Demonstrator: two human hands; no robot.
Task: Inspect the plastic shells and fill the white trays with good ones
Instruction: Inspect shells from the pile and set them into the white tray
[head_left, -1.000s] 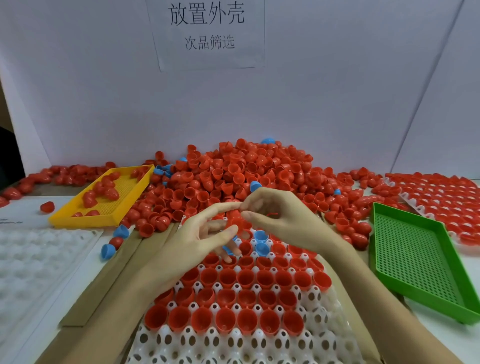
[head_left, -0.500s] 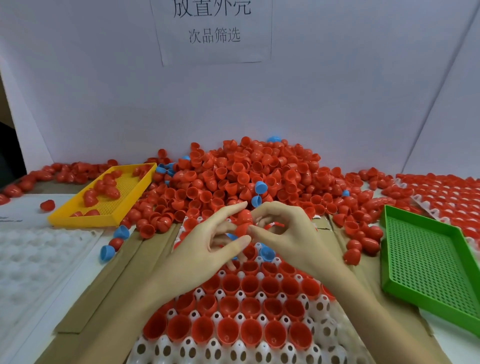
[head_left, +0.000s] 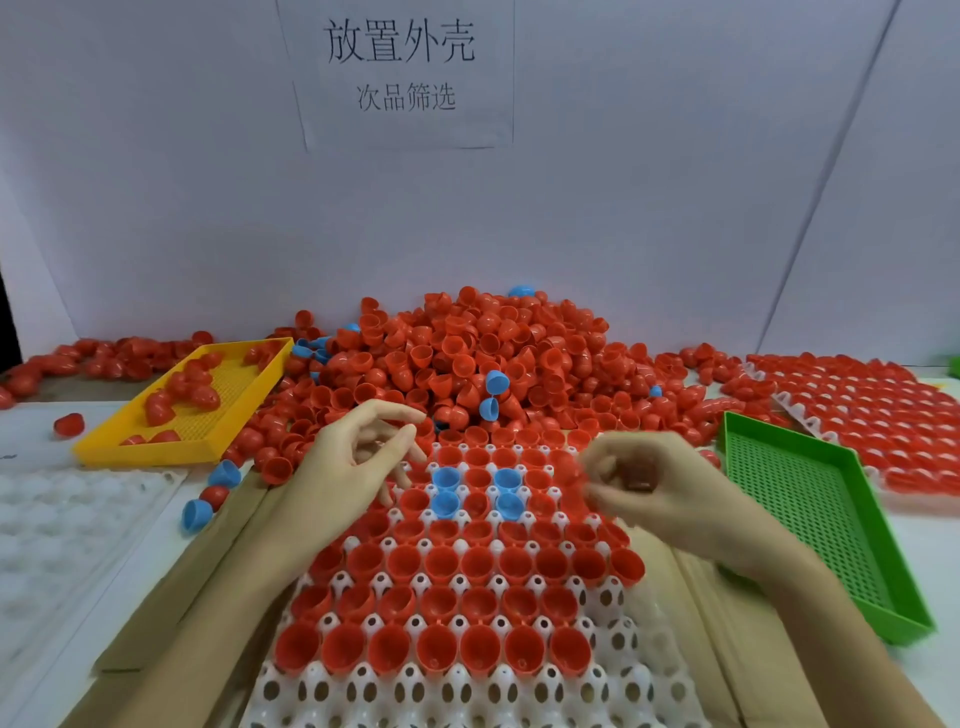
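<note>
A white tray (head_left: 467, 691) lies in front of me, its far rows filled with red shells and several blue shells (head_left: 445, 479). Behind it rises a big pile of loose red shells (head_left: 467, 353). My left hand (head_left: 353, 467) hovers over the tray's far left part with its fingers loosely spread and nothing in them. My right hand (head_left: 660, 488) is blurred over the tray's right edge, fingers curled round a small red shell (head_left: 636, 475) that is only partly visible.
A green mesh tray (head_left: 810, 519) stands empty just right of my right hand. A yellow mesh tray (head_left: 156, 447) with a few red shells sits at the left. A filled tray (head_left: 883, 415) lies far right, an empty white tray (head_left: 52, 519) far left. Brown cardboard (head_left: 171, 587) lies underneath.
My hands were together over the tray's far end and have parted. My right hand has swung right toward the green tray with the red shell; my left hand stays in place, fingers spread.
</note>
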